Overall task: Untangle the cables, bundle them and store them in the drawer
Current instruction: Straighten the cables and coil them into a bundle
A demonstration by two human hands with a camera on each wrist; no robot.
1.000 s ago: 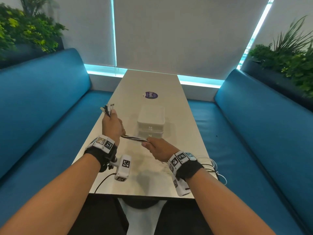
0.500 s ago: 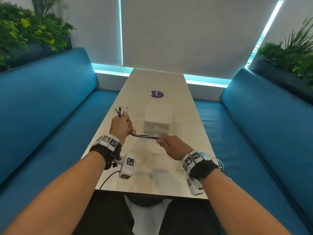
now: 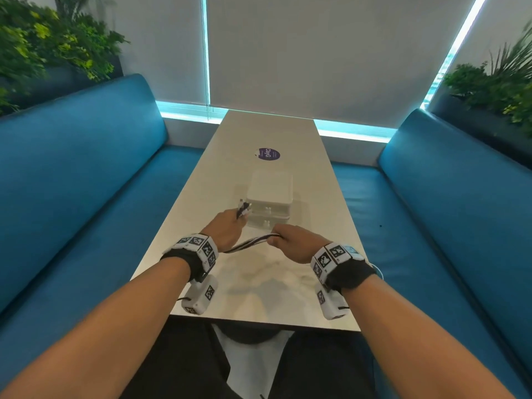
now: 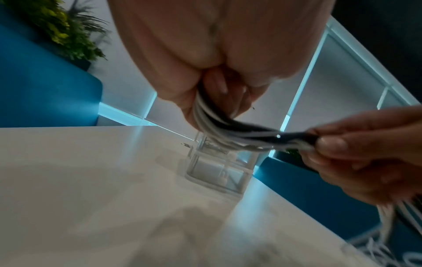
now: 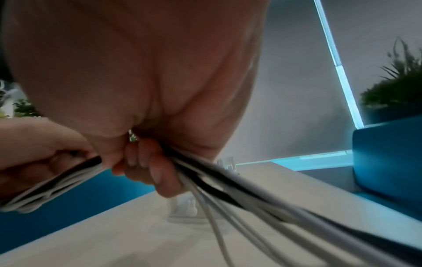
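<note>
Presently the cables run as one black-and-white bunch, long axis left to right, above the counter. The left hand is clenched round the plug end; the right hand grips the run, slack trailing off the counter's right edge. The drawer unit stands just beyond, nearer the left hand. Both drawers appear closed; contents indiscernible.

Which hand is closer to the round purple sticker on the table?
Left. The left hand is beside the white drawer box, nearer the round purple sticker; the right hand is before the box.
</note>
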